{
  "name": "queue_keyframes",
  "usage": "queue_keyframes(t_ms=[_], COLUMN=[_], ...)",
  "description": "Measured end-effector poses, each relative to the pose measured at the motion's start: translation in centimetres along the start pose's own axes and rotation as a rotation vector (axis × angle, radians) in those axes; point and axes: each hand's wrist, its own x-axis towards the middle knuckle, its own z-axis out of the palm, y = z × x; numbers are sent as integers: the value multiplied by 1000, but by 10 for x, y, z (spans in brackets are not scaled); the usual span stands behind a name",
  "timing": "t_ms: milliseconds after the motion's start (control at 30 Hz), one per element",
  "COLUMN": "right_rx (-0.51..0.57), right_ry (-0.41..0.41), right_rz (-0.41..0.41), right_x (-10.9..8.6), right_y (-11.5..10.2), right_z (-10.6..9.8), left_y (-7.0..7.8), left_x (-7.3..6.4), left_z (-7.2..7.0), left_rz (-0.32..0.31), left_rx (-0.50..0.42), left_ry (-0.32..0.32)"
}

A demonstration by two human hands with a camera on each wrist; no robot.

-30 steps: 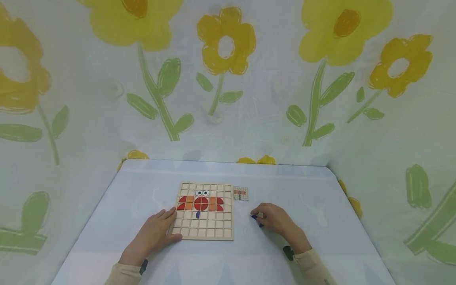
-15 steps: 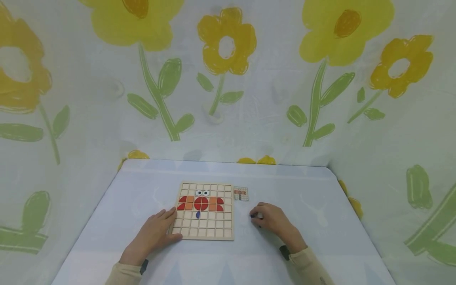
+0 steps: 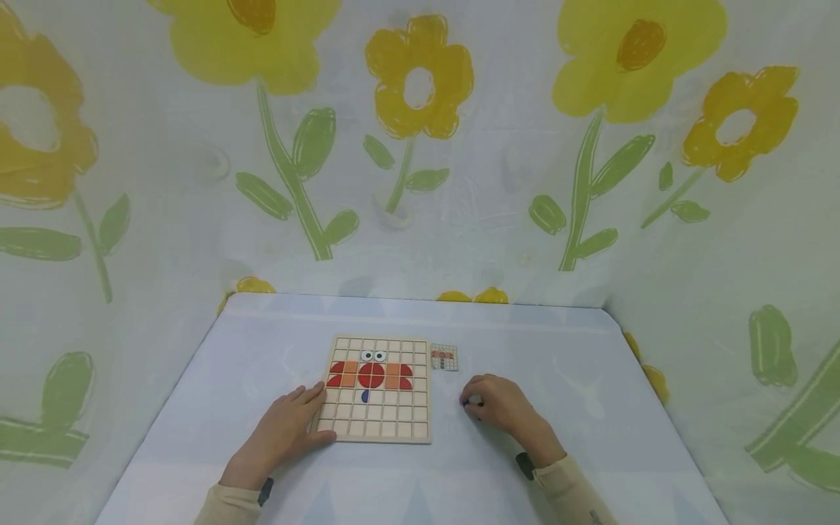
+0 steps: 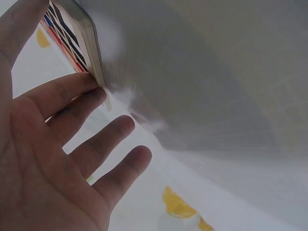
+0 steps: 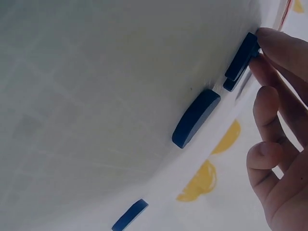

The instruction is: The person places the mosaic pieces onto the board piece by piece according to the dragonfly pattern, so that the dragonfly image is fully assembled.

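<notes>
My left hand point(image 3: 284, 430) rests at the left edge of a wooden grid board point(image 3: 400, 424), thumb at its front corner. In the left wrist view the fingers point(image 4: 62, 98) are fairly straight, with some touching the board's edge. My right hand point(image 3: 499, 402) is right of the board, thumb and fingertips pinching a dark blue tile point(image 5: 242, 57). Another blue tile lies partly hidden just under it. Near that hand lie a thick curved blue tile point(image 5: 196, 118) and a further blue tile point(image 5: 130, 215). On the board sit red quarter-circle tiles point(image 3: 370, 375), orange tiles point(image 3: 392, 375), eye tiles point(image 3: 373, 356) and a blue tile point(image 3: 364, 396).
A small pattern card point(image 3: 444, 357) lies beside the board's upper right edge, showing a grid with a coloured figure. The white table point(image 3: 538, 343) is enclosed by flower-printed fabric point(image 3: 479, 168) at the back and sides.
My right hand has shifted slightly left and its fingertips have drawn in around the blue tile, which shows less in the head view. The left hand and the board stay put.
</notes>
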Motion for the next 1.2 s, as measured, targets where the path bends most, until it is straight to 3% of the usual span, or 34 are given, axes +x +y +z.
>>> queue_keyframes(t_ms=[400,600,1200], right_rx=[-1,35,117], right_ry=[48,112,201], right_rz=[-49,-103,-177], right_x=[0,1,19], right_y=[0,-3,-36], right_z=[1,2,6], left_y=[-2,-4,-2], left_x=[2,1,2], left_z=[2,2,1], left_rz=[-2,6,6], left_rx=[2,-3,-2], left_ry=[-5,4,-2])
